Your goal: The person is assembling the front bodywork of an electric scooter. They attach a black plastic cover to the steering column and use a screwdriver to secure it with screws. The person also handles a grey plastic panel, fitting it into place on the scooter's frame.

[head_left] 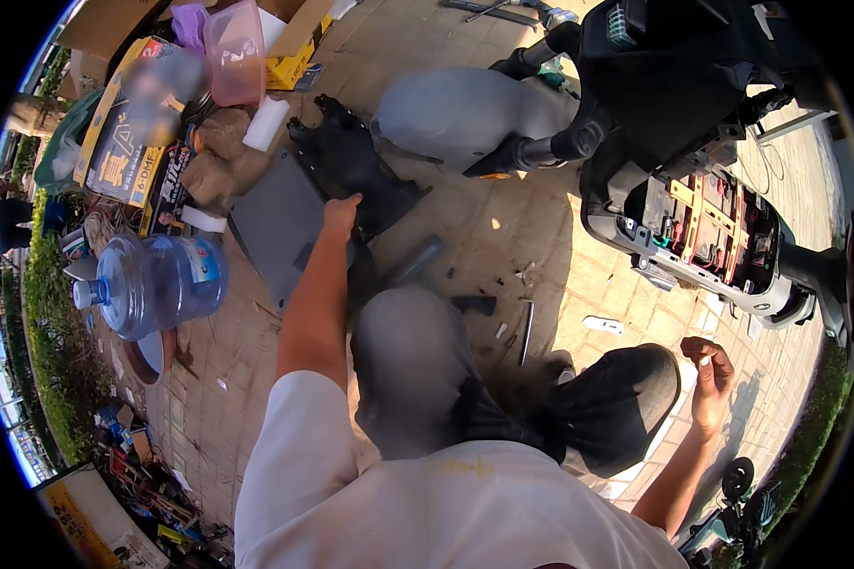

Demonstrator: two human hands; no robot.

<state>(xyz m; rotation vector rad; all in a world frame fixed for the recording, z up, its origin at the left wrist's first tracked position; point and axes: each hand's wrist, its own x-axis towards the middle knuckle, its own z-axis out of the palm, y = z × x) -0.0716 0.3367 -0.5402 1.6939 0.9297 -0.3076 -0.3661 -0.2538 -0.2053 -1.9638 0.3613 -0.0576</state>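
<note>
My left hand (342, 216) reaches forward and is closed on the near left edge of a black moulded plastic panel (365, 166). Most of its fingers are hidden by the hand itself. Beside it lies a flat dark grey panel (273, 223). Off to the right, my right hand (710, 379) hangs over sunlit paving, its fingers curled in a pinch. Whether anything small is between them, I cannot make out. In front of my knees are a thin metal rod-like tool (527, 334), a dark tool (474, 304) and several scattered small parts.
An electric scooter (636, 104) stands at the right, its battery bay (707, 228) uncovered; its grey front mudguard (455, 114) points left. A large blue water bottle (166, 284), cardboard boxes (128, 133) and a pink plastic tub (235, 52) are at the left. Tools (152, 474) are heaped lower left.
</note>
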